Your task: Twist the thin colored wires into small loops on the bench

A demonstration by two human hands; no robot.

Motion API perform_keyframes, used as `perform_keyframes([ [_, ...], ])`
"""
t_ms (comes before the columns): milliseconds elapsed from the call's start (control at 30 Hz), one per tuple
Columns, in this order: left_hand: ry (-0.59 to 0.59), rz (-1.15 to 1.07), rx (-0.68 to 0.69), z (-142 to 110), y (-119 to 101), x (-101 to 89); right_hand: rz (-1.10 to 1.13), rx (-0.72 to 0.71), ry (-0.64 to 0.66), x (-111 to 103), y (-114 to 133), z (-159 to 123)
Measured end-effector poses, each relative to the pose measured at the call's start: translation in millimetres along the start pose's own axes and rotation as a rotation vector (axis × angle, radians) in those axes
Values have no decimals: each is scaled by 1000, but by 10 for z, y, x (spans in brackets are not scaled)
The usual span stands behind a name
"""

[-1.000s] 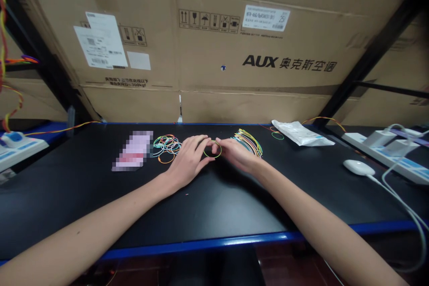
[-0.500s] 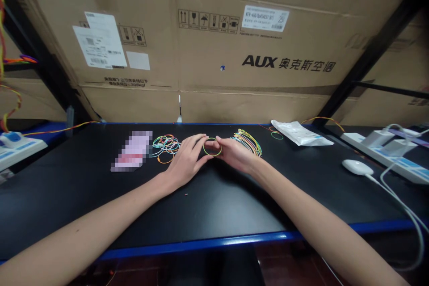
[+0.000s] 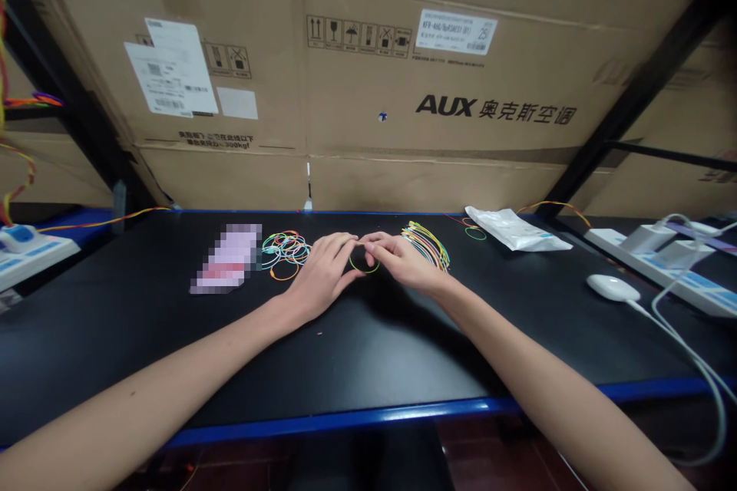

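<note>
A thin yellow-green wire loop [image 3: 364, 269] lies on the black table between my two hands. My left hand [image 3: 323, 272] rests on the table with its fingers stretched toward the loop and touching its left side. My right hand [image 3: 403, 261] pinches the top of the loop with thumb and forefinger. To the left sits a pile of coloured wire rings [image 3: 285, 249]. A bundle of straight coloured wires [image 3: 429, 242] lies just behind my right hand.
A blurred pink patch [image 3: 227, 257] lies left of the rings. A white plastic bag [image 3: 512, 229] and small loops sit at the back right, a white mouse [image 3: 613, 288] and power strips [image 3: 662, 257] at far right. Cardboard boxes [image 3: 368, 77] wall the back.
My right fingers have shifted left over the top of the loop and closed on it; the loop looks smaller and partly covered. My left hand has barely moved.
</note>
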State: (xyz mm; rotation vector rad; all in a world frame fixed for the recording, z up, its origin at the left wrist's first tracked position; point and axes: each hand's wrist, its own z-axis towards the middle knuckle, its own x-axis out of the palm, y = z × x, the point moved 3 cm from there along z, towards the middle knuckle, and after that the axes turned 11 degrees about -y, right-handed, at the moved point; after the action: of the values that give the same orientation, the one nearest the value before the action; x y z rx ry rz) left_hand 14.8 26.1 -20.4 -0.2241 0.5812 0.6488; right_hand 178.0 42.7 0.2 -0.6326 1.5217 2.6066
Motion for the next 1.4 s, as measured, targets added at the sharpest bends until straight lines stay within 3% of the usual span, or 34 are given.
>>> perform_keyframes([
  [333,44,127,43,7,-36,26,-325,-146,-68,-7,-23,-18],
  [533,66,163,56,3,-35,36,-367,-216,-136,39,-63,-60],
  [600,64,169,48,2,-30,33,-343,-180,-158,44,-76,-51],
  [700,52,154,32,4,-26,22,-222,-16,-136,47,-108,-19],
  [867,-3,88,19,18,-35,-7,373,320,-6,82,-156,-5],
  [1033,-21,69,24,15,-42,-12,643,397,100,94,-135,-22],
  [1233,-18,53,56,3,-39,-10,535,383,81,46,-135,-28],
  [1400,-21,-21,3,9,-28,-19,363,306,105,28,-169,-24],
])
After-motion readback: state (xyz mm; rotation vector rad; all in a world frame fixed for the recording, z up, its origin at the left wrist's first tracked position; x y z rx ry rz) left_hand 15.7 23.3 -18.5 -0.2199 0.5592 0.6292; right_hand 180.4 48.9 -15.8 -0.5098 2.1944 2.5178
